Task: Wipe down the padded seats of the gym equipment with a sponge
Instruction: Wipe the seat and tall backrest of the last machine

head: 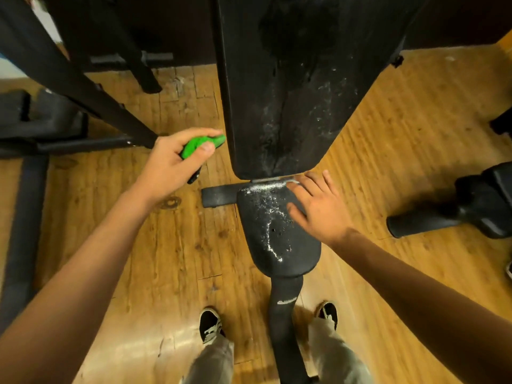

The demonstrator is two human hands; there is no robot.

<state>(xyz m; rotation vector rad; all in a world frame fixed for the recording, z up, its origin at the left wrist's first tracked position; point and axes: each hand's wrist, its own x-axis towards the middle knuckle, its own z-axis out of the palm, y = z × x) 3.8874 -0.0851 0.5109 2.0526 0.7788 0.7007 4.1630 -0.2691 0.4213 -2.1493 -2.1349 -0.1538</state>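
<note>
Left hand (177,162): squeezing green sponge (203,144), centre-left.
Right hand (315,209): fingers spread, flat on seat pad (263,239).
Axis: pad runs top-to-bottom, lower-right of sponge.

This is a gym. A black padded bench (277,151) fills the middle, its long backrest (299,65) meeting a small seat (266,231) on a steel post (282,314). Slanted black frame legs (69,79) of another machine cross the upper left. A foam-wrapped roller (415,225) juts in at right, over a worn wood-plank floor (166,245).
</note>
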